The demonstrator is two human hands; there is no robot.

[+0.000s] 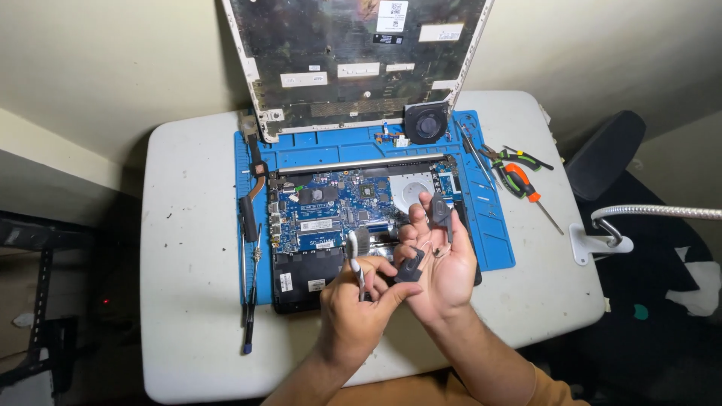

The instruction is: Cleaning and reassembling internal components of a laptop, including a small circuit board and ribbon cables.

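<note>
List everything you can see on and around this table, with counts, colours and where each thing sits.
Table: one, white, fills the middle of the view.
Work mat: one, blue, on the table.
Opened laptop base: one, blue circuit board exposed, on the mat.
Laptop lid: one, white-edged, upright behind the mat.
Fan: one, black, at the mat's back right corner.
Screwdriver: one, orange and black, right of the mat.
Pliers: one, green and black handles, beside the screwdriver.
Pen-like tool: one, dark, at the mat's left edge.
Chair: one, black, right of the table.
Left hand: holds a white brush.
Right hand: holds small black parts.
</note>
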